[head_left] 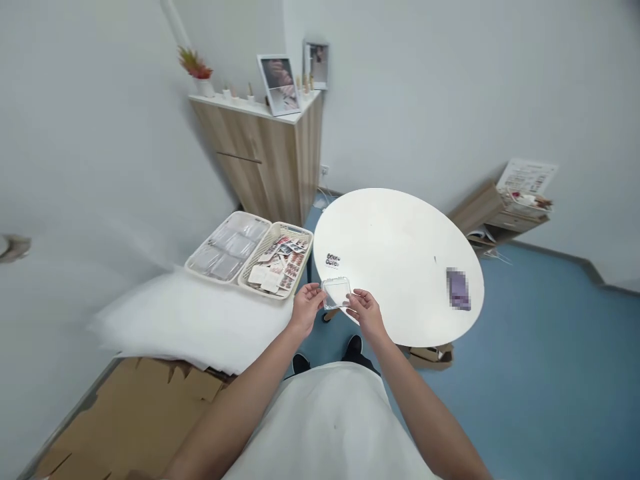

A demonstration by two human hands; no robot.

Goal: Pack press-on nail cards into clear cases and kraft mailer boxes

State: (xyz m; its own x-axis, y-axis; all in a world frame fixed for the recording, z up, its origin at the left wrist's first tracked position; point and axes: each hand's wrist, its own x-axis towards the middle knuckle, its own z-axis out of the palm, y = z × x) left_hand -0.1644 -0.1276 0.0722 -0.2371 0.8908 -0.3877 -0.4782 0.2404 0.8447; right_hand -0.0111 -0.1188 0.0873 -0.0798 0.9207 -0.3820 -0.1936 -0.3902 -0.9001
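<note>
Between my two hands is a small clear plastic case (337, 293), held just over the near left edge of the white oval table (400, 227). My left hand (306, 308) pinches its left side, and my right hand (367, 312) grips its right side. The case looks see-through, and I cannot tell whether anything lies inside. Just beyond it on the table is a small sheet with two rows of dark, nail-like pieces (333, 261).
Left of the table, one basket (227, 243) holds clear plastic packs and another (277, 260) holds printed cards. A purple blurred item (459, 289) lies at the table's right. A wooden cabinet (270, 160) stands behind; flattened cardboard (135, 413) lies at lower left.
</note>
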